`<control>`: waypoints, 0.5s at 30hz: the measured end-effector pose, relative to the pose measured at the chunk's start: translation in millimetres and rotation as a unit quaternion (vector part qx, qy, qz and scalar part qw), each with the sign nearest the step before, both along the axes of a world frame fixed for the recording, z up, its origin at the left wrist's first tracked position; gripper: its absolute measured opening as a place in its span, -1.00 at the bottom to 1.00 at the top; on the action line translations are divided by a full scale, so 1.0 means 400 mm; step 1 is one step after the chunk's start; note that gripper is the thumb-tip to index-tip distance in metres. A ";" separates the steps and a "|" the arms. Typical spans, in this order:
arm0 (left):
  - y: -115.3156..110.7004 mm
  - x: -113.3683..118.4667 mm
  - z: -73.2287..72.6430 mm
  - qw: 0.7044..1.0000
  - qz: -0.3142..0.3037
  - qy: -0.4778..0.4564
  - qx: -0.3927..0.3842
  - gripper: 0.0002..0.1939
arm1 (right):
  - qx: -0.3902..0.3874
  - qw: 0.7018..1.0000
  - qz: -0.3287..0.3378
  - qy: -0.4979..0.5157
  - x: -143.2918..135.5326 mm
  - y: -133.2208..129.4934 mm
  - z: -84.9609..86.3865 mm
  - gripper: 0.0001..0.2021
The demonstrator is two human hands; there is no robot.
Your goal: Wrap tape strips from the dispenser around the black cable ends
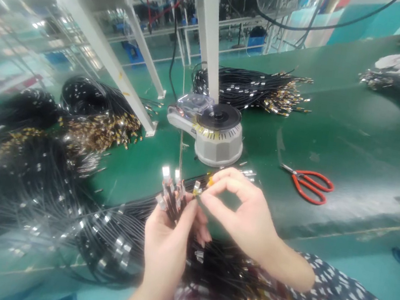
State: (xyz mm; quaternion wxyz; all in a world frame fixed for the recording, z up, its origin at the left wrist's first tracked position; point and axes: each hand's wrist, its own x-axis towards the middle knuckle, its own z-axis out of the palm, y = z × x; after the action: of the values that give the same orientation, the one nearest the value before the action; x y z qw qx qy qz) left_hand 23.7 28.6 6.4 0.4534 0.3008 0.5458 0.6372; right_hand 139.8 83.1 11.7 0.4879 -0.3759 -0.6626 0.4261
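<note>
My left hand (pixel 166 248) is closed round a bunch of thin black cables (pixel 173 205), their pale, shiny tagged ends standing up above the fingers. Between my left thumb and fingers, one cable end with a white tag (pixel 197 188) sticks out towards the right. Thumb and forefinger of my right hand (pixel 247 209) are pinched together beside that end. A small yellow piece (pixel 211 181), possibly tape, shows at the right fingertips. More black cables (pixel 220 263) lie across my lap under the hands.
A grey-white round tape dispenser (pixel 219 143) stands just beyond my hands. Red-handled cutters (pixel 311 184) lie on the green tabletop (pixel 373 146) to the right. Cable bundles (pixel 247 87) lie behind, with larger heaps (pixel 94 124) at left. White posts (pixel 208 31) rise from the table.
</note>
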 end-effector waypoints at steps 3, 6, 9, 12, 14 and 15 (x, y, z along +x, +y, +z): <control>-0.003 -0.001 0.006 1.000 -0.010 -0.003 0.002 -0.88 | -0.018 1.000 0.009 0.018 0.000 0.009 -0.007 -0.86; -0.006 -0.005 0.010 1.000 -0.005 -0.007 0.007 -0.88 | -0.040 0.999 0.018 0.027 -0.003 0.014 -0.011 -0.85; -0.004 -0.008 0.011 1.000 -0.002 -0.013 0.015 -0.88 | -0.053 0.998 0.021 0.034 -0.005 0.013 -0.011 -0.85; 0.000 -0.007 0.009 1.000 -0.012 -0.014 0.006 -0.88 | -0.044 0.998 0.026 0.040 -0.003 0.008 -0.007 -0.87; 0.002 -0.005 0.008 1.000 -0.011 -0.015 -0.002 -0.87 | -0.033 0.998 0.027 0.039 -0.002 0.005 -0.004 -0.88; 0.002 -0.005 0.007 1.000 -0.009 -0.016 -0.004 -0.87 | -0.030 0.999 0.025 0.037 -0.002 0.004 -0.002 -0.88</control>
State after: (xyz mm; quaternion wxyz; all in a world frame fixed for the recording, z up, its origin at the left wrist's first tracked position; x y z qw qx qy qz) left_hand 21.8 29.5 9.2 0.4692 0.2937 0.5382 0.6355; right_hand 139.1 84.6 10.7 0.4900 -0.3576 -0.6403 0.4712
